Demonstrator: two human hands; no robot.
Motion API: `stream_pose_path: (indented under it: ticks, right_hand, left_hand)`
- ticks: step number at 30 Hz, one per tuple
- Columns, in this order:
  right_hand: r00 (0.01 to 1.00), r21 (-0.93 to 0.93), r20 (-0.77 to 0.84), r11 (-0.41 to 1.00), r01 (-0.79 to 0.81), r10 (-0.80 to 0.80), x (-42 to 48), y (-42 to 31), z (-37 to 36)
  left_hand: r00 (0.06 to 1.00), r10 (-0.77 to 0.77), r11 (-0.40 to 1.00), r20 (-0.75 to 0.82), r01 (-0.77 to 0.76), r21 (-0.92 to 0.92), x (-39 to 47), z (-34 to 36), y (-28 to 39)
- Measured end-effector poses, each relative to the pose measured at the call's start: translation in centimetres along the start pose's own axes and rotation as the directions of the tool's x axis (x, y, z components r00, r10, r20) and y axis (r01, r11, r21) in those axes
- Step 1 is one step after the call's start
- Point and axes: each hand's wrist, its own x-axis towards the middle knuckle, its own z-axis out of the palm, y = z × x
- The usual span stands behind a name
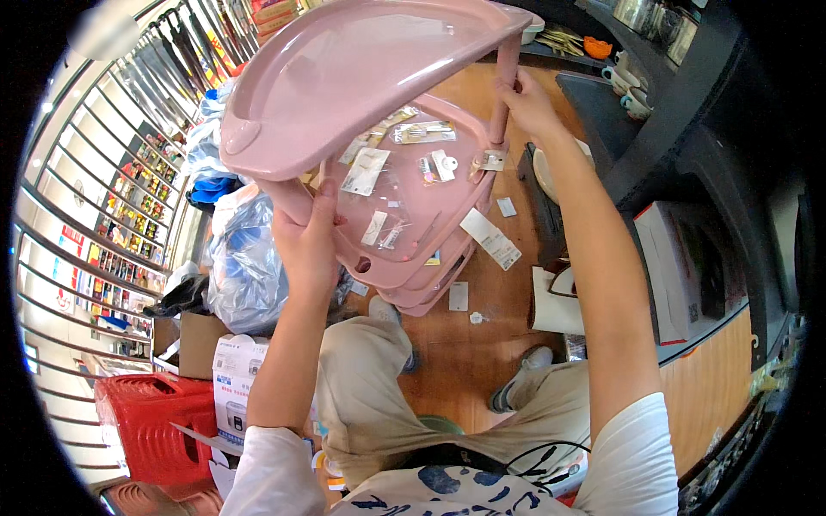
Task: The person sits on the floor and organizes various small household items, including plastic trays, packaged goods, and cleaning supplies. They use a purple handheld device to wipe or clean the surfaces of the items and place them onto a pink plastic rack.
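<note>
A pink plastic shelf rack stands before me, its top tray [361, 77] tilted above a lower tray [426, 193]. My left hand [306, 238] grips the left post [288, 198] just under the top tray. Around the right post [504, 97], my right hand [530, 106] is closed. Several small packets lie on the lower tray, among them a white card packet [366, 171] and a clear packet [424, 132]. Whether the left post sits in the lower tray is hidden by my hand. A paper tag [490, 240] hangs over the tray's right edge.
Plastic-wrapped goods [245, 264] and a red plastic stool [158, 426] line the left side beside a metal railing [84, 248]. At right are dark shelves with cups [635, 102] and a boxed item [684, 277]. Paper scraps [459, 296] lie on the wooden floor [445, 361].
</note>
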Motion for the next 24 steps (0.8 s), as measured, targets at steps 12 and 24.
stream_pose_path:
  ticks: [12, 24]
  right_hand:
    - [0.999, -0.067, 0.014, 0.997, 0.044, -0.043, 0.7, 1.9, -0.3]
    - [0.992, -0.199, 0.014, 0.972, 0.128, -0.128, 0.5, 2.5, -0.6]
  left_hand:
    - [0.998, 0.006, 0.999, 0.058, -0.008, 0.034, -0.5, -0.3, -1.5]
    - [0.983, -0.065, 0.996, 0.172, 0.054, 0.066, -0.9, -0.6, -1.1]
